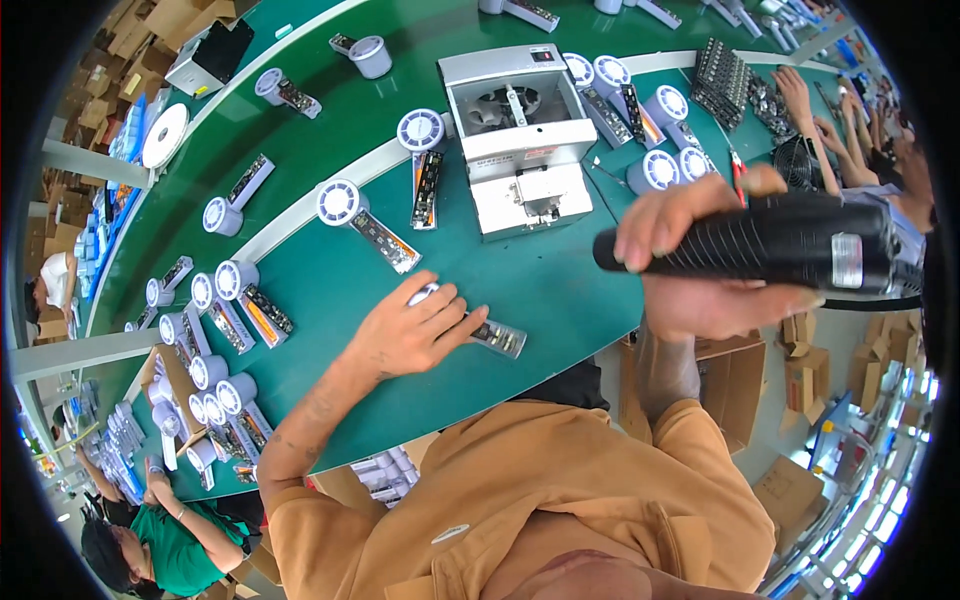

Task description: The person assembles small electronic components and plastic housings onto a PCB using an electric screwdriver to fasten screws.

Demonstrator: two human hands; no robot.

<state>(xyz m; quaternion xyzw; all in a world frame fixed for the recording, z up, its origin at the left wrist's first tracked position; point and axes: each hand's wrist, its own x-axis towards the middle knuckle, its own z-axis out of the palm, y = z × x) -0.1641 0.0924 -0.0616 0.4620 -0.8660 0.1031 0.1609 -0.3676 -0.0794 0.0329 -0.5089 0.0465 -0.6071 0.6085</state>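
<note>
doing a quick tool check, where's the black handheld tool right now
In the head view, the black handheld tool is right of centre, gripped in the person's right hand, to the right of and nearer the person than the silver machine.

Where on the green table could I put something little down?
There's a bare patch of green table between the silver machine and the left hand. Another lies between that arm and the round-headed devices on the left. It's crowded at the table's left end and along the machine's right side, where more devices bunch together.
</note>
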